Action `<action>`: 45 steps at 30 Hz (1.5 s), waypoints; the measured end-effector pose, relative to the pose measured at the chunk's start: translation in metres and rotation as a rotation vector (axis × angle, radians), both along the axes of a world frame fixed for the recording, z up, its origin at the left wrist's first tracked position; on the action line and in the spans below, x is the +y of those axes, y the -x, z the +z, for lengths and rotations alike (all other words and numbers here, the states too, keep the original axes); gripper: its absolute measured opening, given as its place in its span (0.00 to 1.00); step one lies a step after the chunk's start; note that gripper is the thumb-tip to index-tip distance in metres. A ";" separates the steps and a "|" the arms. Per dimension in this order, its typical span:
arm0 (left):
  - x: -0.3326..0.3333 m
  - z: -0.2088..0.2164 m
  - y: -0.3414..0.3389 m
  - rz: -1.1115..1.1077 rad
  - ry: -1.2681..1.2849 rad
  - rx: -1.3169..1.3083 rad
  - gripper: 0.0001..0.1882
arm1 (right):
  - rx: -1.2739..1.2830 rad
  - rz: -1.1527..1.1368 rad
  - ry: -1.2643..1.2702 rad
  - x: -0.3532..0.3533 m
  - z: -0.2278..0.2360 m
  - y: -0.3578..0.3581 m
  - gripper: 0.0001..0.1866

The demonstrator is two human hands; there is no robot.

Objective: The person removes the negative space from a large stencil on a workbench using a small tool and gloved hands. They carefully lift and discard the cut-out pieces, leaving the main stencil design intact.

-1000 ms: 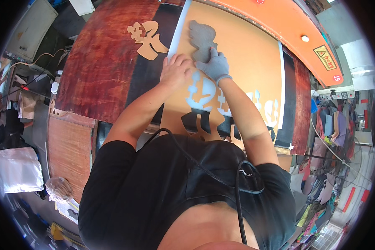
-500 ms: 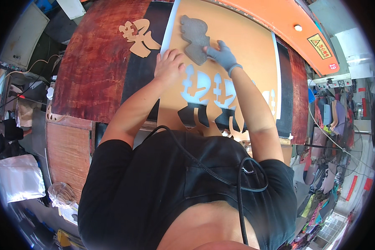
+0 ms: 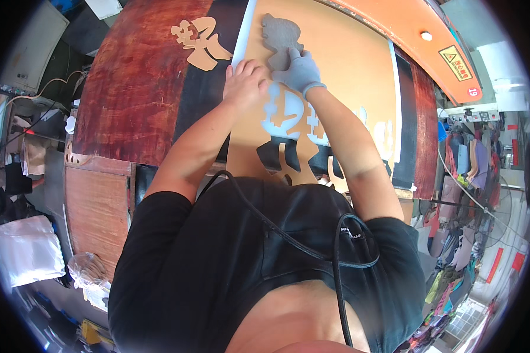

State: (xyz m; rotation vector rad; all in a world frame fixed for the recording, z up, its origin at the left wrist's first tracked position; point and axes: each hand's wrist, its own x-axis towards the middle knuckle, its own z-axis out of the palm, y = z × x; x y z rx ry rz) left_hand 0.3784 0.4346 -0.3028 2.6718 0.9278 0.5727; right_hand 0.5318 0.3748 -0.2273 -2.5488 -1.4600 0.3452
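I have the gloved right hand (image 3: 300, 72) curled about the lower end of the grey template (image 3: 281, 36), thumb and fingers at its edges; how firmly, I can't tell. The template lies on the tan sheet (image 3: 350, 70), just beyond the cut-outs (image 3: 284, 117). My bare left hand (image 3: 245, 84), fingers loosely spread and grasping nothing I can see, is at the sheet's left edge, near the tan cut pieces (image 3: 201, 42).

grey template (image 3: 280, 36) partly hidden, orange machine (image 3: 403, 36) cropped
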 end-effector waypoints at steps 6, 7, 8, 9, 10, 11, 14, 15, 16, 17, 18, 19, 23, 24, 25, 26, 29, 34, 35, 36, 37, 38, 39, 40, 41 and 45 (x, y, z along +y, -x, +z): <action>0.005 0.006 -0.006 0.009 0.032 0.053 0.22 | -0.066 0.104 -0.145 -0.016 -0.015 -0.026 0.48; 0.006 0.006 -0.007 0.007 0.031 0.051 0.23 | 0.022 0.104 -0.195 -0.019 -0.018 -0.030 0.46; 0.007 0.006 -0.008 0.006 0.028 0.049 0.23 | 0.110 0.105 -0.237 -0.022 -0.021 -0.036 0.44; 0.008 0.006 -0.009 0.007 0.022 0.054 0.23 | 0.179 0.117 -0.289 -0.026 -0.023 -0.041 0.43; 0.009 0.006 -0.010 0.007 0.018 0.043 0.23 | 0.305 0.045 -0.342 -0.032 -0.024 -0.046 0.39; 0.010 0.005 -0.011 0.006 0.017 0.040 0.23 | 0.414 -0.020 -0.400 -0.039 -0.025 -0.050 0.36; 0.014 0.002 -0.015 -0.002 0.002 0.013 0.22 | 0.581 -0.131 -0.375 -0.063 -0.025 -0.063 0.27; 0.015 0.000 -0.016 -0.006 -0.015 -0.007 0.22 | 0.605 -0.161 -0.327 -0.071 -0.026 -0.066 0.24; 0.017 -0.001 -0.018 -0.002 -0.020 0.000 0.22 | 0.629 -0.158 -0.395 -0.074 -0.029 -0.066 0.19; 0.018 -0.002 -0.019 -0.006 -0.018 0.003 0.22 | 0.625 -0.128 -0.439 -0.076 -0.031 -0.068 0.21; 0.020 -0.003 -0.020 -0.007 -0.026 0.003 0.23 | 0.624 -0.096 -0.470 -0.075 -0.034 -0.068 0.22; 0.022 -0.004 -0.021 -0.002 -0.033 0.012 0.23 | 0.624 -0.051 -0.508 -0.073 -0.037 -0.068 0.24; 0.028 -0.005 -0.025 -0.014 -0.055 -0.015 0.23 | 0.091 0.062 -0.500 -0.061 -0.044 -0.070 0.27; 0.029 -0.006 -0.025 -0.017 -0.058 -0.017 0.23 | 0.006 0.064 -0.446 -0.057 -0.044 -0.071 0.30; 0.030 -0.006 -0.026 -0.022 -0.052 -0.006 0.23 | -0.016 0.081 -0.429 -0.054 -0.043 -0.072 0.28; 0.031 -0.005 -0.027 -0.028 -0.054 -0.015 0.23 | -0.025 0.058 -0.358 -0.049 -0.041 -0.075 0.27; 0.033 -0.004 -0.029 -0.035 -0.059 -0.013 0.23 | 0.093 -0.008 -0.292 -0.036 -0.034 -0.083 0.22; 0.037 0.001 -0.035 0.003 -0.087 0.015 0.22 | 0.169 0.005 -0.355 -0.032 -0.030 -0.095 0.16; 0.037 0.002 -0.037 0.002 -0.095 0.004 0.22 | 0.150 0.026 -0.362 -0.032 -0.032 -0.097 0.16; 0.038 0.002 -0.037 0.002 -0.095 0.003 0.22 | 0.142 0.046 -0.351 -0.033 -0.033 -0.098 0.15; 0.038 0.003 -0.038 0.005 -0.089 0.011 0.22 | 0.140 0.050 -0.377 -0.033 -0.035 -0.099 0.15; 0.039 0.003 -0.039 -0.002 -0.089 -0.004 0.22 | 0.148 0.055 -0.387 -0.033 -0.037 -0.101 0.15; 0.040 0.003 -0.040 -0.008 -0.083 -0.008 0.22 | 0.157 0.059 -0.397 -0.033 -0.039 -0.103 0.15; 0.041 0.003 -0.040 -0.019 -0.092 -0.030 0.22 | 0.165 0.061 -0.404 -0.032 -0.040 -0.104 0.15; 0.043 0.003 -0.041 -0.020 -0.075 -0.014 0.22 | 0.173 0.060 -0.412 -0.031 -0.041 -0.106 0.15; 0.049 0.001 -0.045 -0.024 -0.100 -0.023 0.22 | 0.123 0.057 -0.382 -0.025 -0.041 -0.111 0.14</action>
